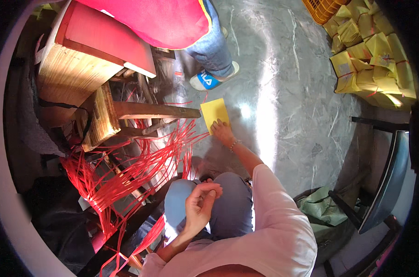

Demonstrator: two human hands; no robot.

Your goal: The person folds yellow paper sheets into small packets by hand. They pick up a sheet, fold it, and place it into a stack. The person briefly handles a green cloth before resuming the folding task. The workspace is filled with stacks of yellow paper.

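Through my remote view I look down on a grey, marbled floor (pixel 301 120) with a bright streak of light across it. At upper left I see a boxy wooden piece of furniture with a flat red top (pixel 98 37); one brown leg points toward the middle. Near the right edge I have a stack of yellow paper bundles (pixel 380 64) tied with thin red cord. A loose, tangled sheaf of glossy red strands (pixel 135 180) spreads across the left side. At the top, another person in blue jeans wears a white sandal with a blue strap (pixel 207 81). Below that sandal, a flat rectangular yellow paper piece (pixel 214 111) lies on the floor, just beside the tip of the brown leg. My wearer's right hand (pixel 223 132) rests its bent fingers on the lower end of that piece; I cannot tell whether they grip it. The left hand (pixel 199 205) is raised above the knees, fingers curled toward the thumb; whether they pinch anything, I cannot make out.
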